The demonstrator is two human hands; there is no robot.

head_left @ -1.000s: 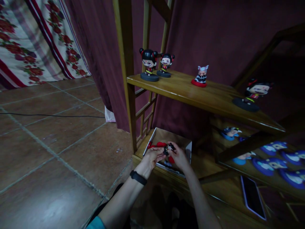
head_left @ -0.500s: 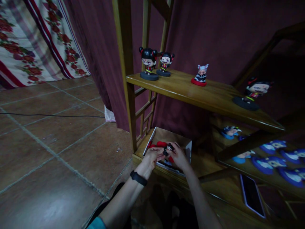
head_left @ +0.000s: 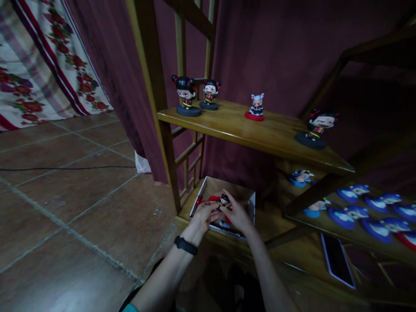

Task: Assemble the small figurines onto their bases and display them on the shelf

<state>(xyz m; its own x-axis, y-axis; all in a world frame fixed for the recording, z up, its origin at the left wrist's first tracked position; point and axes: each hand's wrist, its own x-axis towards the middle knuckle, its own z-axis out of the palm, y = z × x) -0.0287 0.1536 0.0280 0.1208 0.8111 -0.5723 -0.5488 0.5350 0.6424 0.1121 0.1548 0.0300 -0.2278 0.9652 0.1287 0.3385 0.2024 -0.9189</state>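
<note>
Over an open cardboard box (head_left: 231, 185) on the low shelf, my two hands hold a small black-haired figurine (head_left: 224, 199) between them. My left hand (head_left: 206, 214) grips its lower part from the left, a dark band on that wrist. From the right, the fingers of my right hand (head_left: 236, 213) close on the figurine's side and top. Red pieces (head_left: 213, 198) lie in the box beneath; my hands partly cover them, so their shape is unclear.
On the wooden shelf (head_left: 260, 139) above stand black-haired figurines (head_left: 186, 96) on dark bases and a silver-haired figurine (head_left: 256, 106) on a red base. Several blue-based figurines (head_left: 349, 215) stand on the right shelf. A phone (head_left: 337, 260) lies at lower right.
The figurine now sits more upright between my hands, and my right hand has shifted its hold on it. The view has turned slightly to the right.
</note>
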